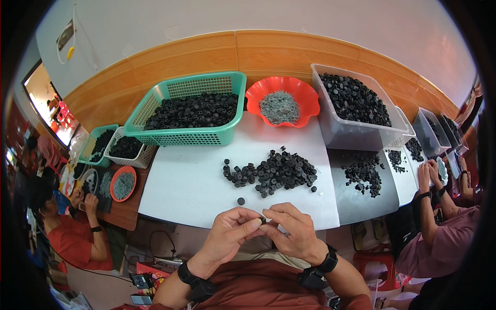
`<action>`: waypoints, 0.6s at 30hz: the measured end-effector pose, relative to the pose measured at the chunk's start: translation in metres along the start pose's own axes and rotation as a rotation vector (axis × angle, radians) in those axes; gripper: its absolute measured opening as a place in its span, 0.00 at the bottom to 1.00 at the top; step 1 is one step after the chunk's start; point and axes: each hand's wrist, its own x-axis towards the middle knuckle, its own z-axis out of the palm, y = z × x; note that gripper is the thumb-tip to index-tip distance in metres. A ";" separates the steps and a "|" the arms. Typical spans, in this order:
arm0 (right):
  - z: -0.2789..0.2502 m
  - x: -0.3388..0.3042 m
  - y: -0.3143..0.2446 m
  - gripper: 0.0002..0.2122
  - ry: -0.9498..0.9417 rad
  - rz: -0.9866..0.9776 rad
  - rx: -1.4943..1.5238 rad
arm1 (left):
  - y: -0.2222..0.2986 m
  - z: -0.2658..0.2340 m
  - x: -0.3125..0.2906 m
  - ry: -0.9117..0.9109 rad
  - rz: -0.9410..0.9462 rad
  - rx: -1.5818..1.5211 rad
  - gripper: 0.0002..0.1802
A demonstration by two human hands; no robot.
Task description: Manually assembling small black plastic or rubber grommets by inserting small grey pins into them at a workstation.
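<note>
Just past the table's near edge, my left hand [233,228] and my right hand [295,230] meet fingertip to fingertip. Both pinch a small black part [263,220], mostly hidden by the fingers. One loose black round piece [241,201] lies on the white tabletop [178,186] just beyond my left hand. Farther off, a heap of black round pieces [285,171] spreads over the middle of the tabletop; some show a hole in the centre.
Along the wall stand a green basket [186,138] of black parts, a red scalloped bowl [311,106] of small grey pieces, and a clear bin [354,135] of black parts. People [77,235] work at the left; others [439,232] sit at the right. More black parts [364,175] lie rightward.
</note>
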 end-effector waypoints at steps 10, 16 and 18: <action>-0.003 -0.002 -0.005 0.17 -0.049 0.064 0.015 | 0.000 0.000 0.003 -0.048 -0.096 -0.138 0.07; 0.001 -0.005 -0.002 0.16 0.033 0.087 0.060 | -0.002 0.007 0.002 -0.013 -0.098 -0.181 0.16; 0.002 -0.005 -0.001 0.16 0.055 0.103 0.071 | -0.005 0.005 0.004 0.000 -0.103 -0.175 0.19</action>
